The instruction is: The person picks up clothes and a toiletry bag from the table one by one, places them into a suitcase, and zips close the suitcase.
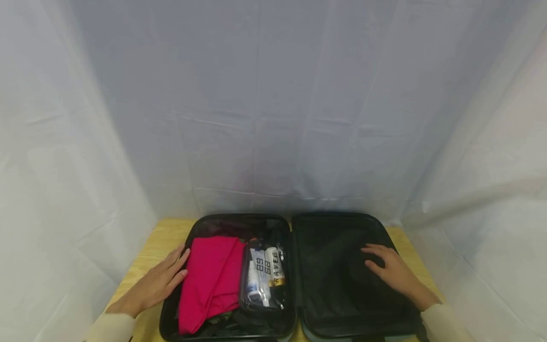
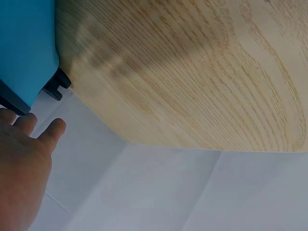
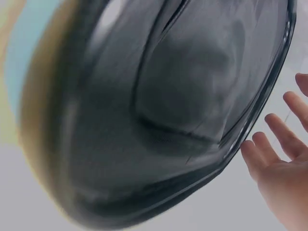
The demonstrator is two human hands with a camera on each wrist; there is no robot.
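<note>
An open suitcase [image 1: 294, 223] lies flat on a wooden table [image 1: 160, 240]. Its left half holds a folded red garment [image 1: 209, 280] and a clear pouch [image 1: 266, 278] of toiletry tubes. The right half [image 1: 337, 285] is lined in black mesh. My left hand [image 1: 160, 282] lies open with straight fingers at the left rim, touching the red garment's edge. My right hand [image 1: 391, 270] rests open, fingers spread, on the black lining. In the left wrist view my left hand [image 2: 21, 163] shows beside the blue shell [image 2: 24, 43]. In the right wrist view my right hand [image 3: 284, 163] hovers spread near the black lining [image 3: 183, 96].
White cloth [image 1: 273, 104] hangs behind and at both sides of the table. Bare wood [image 2: 192, 72] shows to the left of the suitcase and a strip to its right. Dark straps lie at the near end of the left half.
</note>
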